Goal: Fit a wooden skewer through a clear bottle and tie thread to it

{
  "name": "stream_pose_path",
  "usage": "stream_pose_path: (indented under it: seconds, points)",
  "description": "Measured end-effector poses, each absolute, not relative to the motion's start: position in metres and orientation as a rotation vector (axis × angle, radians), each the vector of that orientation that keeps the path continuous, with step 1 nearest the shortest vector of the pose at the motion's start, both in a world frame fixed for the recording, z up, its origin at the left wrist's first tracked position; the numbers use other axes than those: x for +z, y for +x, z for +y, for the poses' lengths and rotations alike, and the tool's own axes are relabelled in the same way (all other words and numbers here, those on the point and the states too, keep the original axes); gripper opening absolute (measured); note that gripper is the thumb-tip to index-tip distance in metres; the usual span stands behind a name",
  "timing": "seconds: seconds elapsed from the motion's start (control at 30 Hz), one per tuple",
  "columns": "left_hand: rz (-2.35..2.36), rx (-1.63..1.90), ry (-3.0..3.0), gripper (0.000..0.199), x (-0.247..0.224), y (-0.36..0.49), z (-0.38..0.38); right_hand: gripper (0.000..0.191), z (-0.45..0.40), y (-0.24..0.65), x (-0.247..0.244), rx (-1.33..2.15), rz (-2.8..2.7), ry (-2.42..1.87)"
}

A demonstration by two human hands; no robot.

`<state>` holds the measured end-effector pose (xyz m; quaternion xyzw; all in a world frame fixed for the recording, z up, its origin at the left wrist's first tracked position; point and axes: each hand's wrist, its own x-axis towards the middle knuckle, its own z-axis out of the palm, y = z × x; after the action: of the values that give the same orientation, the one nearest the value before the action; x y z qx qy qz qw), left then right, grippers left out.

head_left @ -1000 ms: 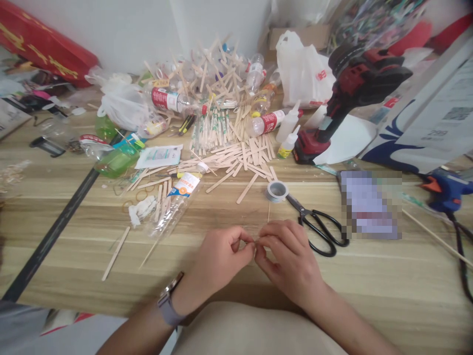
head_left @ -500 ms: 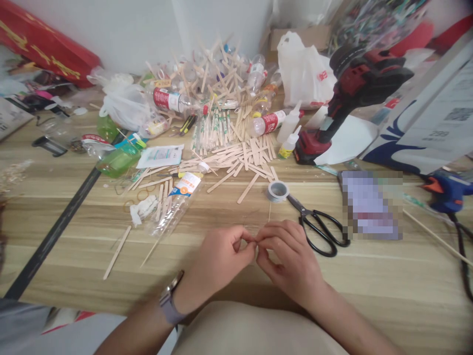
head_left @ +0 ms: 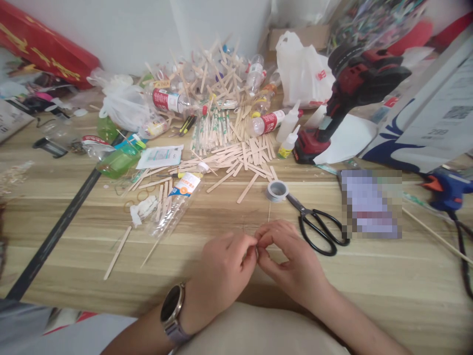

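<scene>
My left hand [head_left: 227,268] and my right hand [head_left: 290,261] meet fingertip to fingertip above the table's near edge. Both are closed in a pinch; whatever sits between the fingers is too small and hidden to name. A watch [head_left: 173,308] is on my left wrist. Just beyond my right hand lie black-handled scissors [head_left: 320,228], their blades pointing at a roll of grey tape [head_left: 277,191]. A thin stick [head_left: 269,212] shows between the tape and my right hand. To the left, a clear plastic bottle [head_left: 177,202] lies on its side with a skewer [head_left: 150,254] by it.
Loose craft sticks [head_left: 240,158] and bottles are heaped at the back. A red and black power tool [head_left: 332,103] stands at the right, with a glue bottle [head_left: 288,144] beside it. Further right are a blurred-out phone [head_left: 371,204] and a blue glue gun [head_left: 449,190].
My left hand has rolled over, so its back and the watch face show more. The fingertips of both hands stay together, slightly lower. Things on the table have not moved.
</scene>
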<state>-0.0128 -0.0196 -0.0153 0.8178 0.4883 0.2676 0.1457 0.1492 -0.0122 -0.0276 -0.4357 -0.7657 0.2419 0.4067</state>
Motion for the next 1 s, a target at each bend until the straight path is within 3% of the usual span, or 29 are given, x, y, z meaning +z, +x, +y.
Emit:
stream_pose_path:
  seconds: [0.17,0.3,0.53,1.0]
  points:
    - [1.421,0.739,2.178,0.013,-0.015,-0.014,-0.020,0.021,-0.009,0.152,-0.023,0.659,-1.973,-1.072]
    - [1.350,0.530,1.489,0.008,-0.010,-0.017,-0.010,0.018,-0.006,0.153,-0.024,0.416,-2.061,-1.039]
    - [1.103,0.561,0.700,0.018,-0.013,-0.017,0.003,0.015,-0.009,0.152,-0.030,0.298,-1.999,-1.038]
    - [1.198,0.596,0.797,0.018,-0.013,-0.019,0.003,0.017,-0.011,0.146,-0.027,0.335,-1.991,-1.031]
